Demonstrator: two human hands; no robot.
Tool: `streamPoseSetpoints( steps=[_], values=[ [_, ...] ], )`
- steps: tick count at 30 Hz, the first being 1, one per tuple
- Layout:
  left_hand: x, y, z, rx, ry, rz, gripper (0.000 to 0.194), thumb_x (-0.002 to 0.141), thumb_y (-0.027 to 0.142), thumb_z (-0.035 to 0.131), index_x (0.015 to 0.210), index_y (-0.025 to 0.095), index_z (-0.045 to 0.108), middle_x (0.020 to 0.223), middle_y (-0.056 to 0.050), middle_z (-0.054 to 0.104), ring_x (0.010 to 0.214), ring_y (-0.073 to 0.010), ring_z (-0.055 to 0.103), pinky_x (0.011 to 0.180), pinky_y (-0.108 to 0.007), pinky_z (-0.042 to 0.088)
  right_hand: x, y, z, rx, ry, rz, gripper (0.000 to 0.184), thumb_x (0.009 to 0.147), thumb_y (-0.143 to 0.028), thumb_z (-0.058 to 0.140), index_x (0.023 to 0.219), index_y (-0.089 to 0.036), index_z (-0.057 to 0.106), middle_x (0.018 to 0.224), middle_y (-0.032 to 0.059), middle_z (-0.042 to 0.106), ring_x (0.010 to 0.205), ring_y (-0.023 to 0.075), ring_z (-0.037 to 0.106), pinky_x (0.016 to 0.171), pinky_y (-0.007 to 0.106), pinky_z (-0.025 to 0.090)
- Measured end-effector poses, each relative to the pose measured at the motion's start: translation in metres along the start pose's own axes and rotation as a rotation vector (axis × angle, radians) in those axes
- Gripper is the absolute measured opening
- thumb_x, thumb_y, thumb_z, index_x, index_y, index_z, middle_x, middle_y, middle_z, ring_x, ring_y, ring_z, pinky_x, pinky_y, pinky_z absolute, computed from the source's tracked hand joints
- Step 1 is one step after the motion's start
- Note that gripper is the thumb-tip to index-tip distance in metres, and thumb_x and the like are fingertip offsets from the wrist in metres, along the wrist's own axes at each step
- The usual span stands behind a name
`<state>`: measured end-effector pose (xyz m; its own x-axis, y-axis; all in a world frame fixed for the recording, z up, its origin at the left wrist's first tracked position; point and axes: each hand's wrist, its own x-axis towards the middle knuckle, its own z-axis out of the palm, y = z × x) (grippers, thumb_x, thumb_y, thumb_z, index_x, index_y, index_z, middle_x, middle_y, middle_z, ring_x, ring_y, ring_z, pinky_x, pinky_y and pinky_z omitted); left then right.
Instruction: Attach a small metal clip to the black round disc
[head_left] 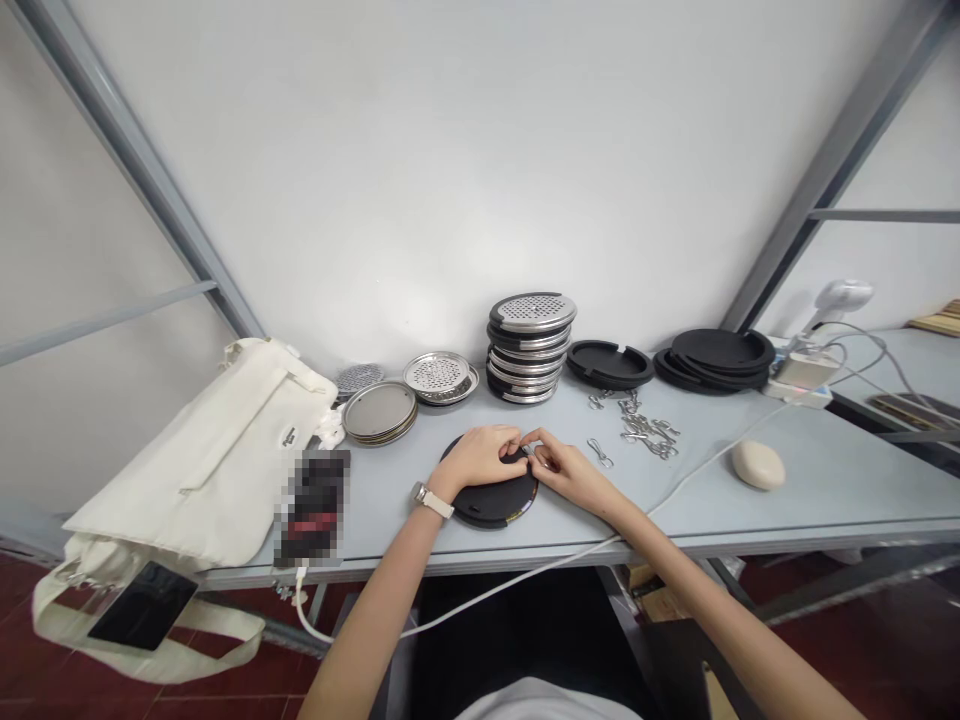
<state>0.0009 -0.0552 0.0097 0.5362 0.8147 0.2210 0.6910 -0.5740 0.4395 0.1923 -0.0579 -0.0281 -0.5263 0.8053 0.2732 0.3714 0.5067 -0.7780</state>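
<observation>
A round black disc (491,503) lies near the table's front edge, with a coloured strip along its right rim. Over its upper left side my left hand (484,460) is closed, its fingers curled on the disc and its thumb pointing at a small metal clip (528,452). My right hand (566,472) pinches that clip at the disc's upper right edge; the fingers partly hide it. To the right lies a single wire clip (600,453), with a loose pile of similar clips (652,436) beyond it.
Behind my hands stands a tall stack of metal graters with black rims (531,350). Metal discs (380,412), perforated plates (437,374) and black rings (611,364) line the back. A white bag (202,460), a phone-like blurred object (313,508), a cable (697,480) and a cream oval object (759,465) surround them.
</observation>
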Motion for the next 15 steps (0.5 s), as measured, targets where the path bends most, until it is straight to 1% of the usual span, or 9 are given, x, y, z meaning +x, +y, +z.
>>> streamPoseSetpoints(
  steps=[10,15],
  values=[
    [0.0010,-0.0003,0.0023,-0.002,0.000,0.022,0.020,0.078,0.034,0.057,0.070,0.020,0.045,0.065,0.003,0.051,0.059,-0.0118,0.042,0.056,-0.025,0.028,-0.0002,0.0004,0.0008,0.018,-0.014,0.006,0.020,0.086,-0.027,0.045,0.105,-0.021,0.045,0.057,-0.0099,0.036,0.052,0.0113,0.037,0.055,0.022,0.030],
    [0.0016,0.0001,0.0007,-0.021,-0.005,0.021,0.020,0.078,0.032,0.058,0.070,0.020,0.044,0.066,0.004,0.052,0.060,-0.0117,0.043,0.058,-0.025,0.030,-0.0020,-0.0027,0.0004,0.009,-0.010,0.021,0.017,0.088,-0.029,0.043,0.103,-0.021,0.046,0.057,-0.0092,0.041,0.052,0.0115,0.039,0.055,0.022,0.031]
  ],
)
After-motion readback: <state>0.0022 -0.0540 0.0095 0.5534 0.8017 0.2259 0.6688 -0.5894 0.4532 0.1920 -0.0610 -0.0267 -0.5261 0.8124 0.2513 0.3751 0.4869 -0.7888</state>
